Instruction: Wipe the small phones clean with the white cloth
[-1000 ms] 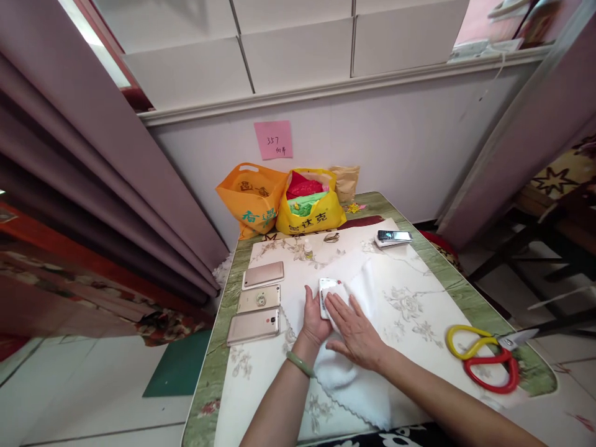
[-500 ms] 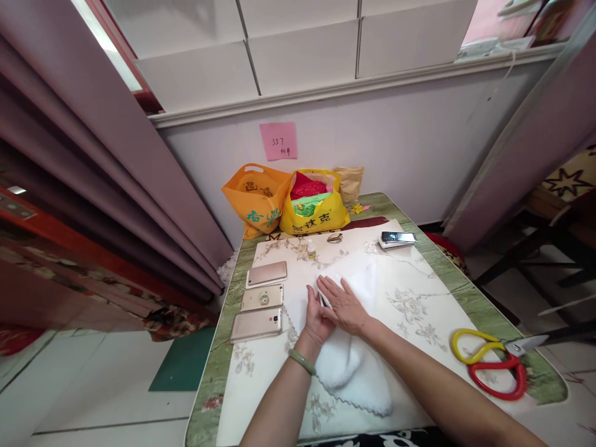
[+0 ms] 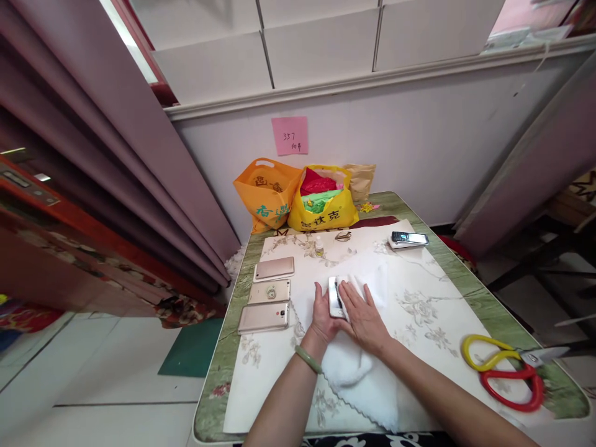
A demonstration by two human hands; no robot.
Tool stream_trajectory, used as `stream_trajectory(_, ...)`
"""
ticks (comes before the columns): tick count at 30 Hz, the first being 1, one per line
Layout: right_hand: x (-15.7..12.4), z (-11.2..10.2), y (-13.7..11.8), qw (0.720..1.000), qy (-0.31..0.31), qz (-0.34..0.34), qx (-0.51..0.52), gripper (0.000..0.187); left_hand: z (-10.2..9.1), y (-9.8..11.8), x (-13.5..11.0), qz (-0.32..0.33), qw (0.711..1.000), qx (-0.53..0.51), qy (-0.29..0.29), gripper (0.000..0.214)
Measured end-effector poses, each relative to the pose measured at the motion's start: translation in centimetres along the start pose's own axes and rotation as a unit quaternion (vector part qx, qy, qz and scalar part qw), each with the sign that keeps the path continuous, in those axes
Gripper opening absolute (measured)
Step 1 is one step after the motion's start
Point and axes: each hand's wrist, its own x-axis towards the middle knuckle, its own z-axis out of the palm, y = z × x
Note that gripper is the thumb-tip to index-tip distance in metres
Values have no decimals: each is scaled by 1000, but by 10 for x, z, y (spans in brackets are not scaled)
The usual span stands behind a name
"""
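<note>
My left hand (image 3: 322,318) grips the left edge of a white phone (image 3: 334,297) lying on the table. My right hand (image 3: 364,316) lies over its right side, fingers stretched flat and pressing a white fluffy cloth (image 3: 358,372) against the phone. The cloth runs under my right hand toward the near table edge. A green bangle (image 3: 307,359) sits on my left wrist. Three gold phones lie in a column left of my hands: the far one (image 3: 274,268), the middle one with a ring holder (image 3: 270,291), and the near one (image 3: 263,316).
A floral white mat (image 3: 419,304) covers the green table (image 3: 223,366). Yellow and red scissors (image 3: 507,366) lie at the right. A small dark phone (image 3: 408,238) rests at the back right. An orange bag (image 3: 266,194) and a yellow bag (image 3: 322,202) stand by the wall. A small bottle (image 3: 319,247) stands behind the hands.
My right hand slid up over the phone with the cloth, covering it, then drew back down so the phone's top shows again. The view shifted slightly right.
</note>
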Motion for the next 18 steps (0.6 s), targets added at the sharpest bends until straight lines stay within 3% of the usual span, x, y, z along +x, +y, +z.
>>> stream_trajectory(4, -6, -15, -1, 985, -40, -158, 54, 69, -7, 0, -2, -43, 997, 15, 63, 67)
stream_trajectory(6, -4, -18, -1, 976, -63, -195, 74, 64, -11, 0, -1, -73, 994, 26, 81, 71)
stream_trajectory(10, 4, -10, -3, 991, -61, -106, 61, 66, -10, -3, 3, -12, 996, 29, 83, 62)
stream_trajectory(15, 8, 3, -6, 997, -1, 70, 23, 71, -2, -4, 5, 18, 1000, 2, -11, 56)
stream_trajectory(17, 5, 1, -6, 998, 14, 66, 18, 73, -2, -3, 3, 16, 1000, 2, -17, 58)
stream_trajectory(18, 4, -1, -5, 999, 12, 30, 22, 74, -3, -3, 2, 14, 1000, 6, -5, 58)
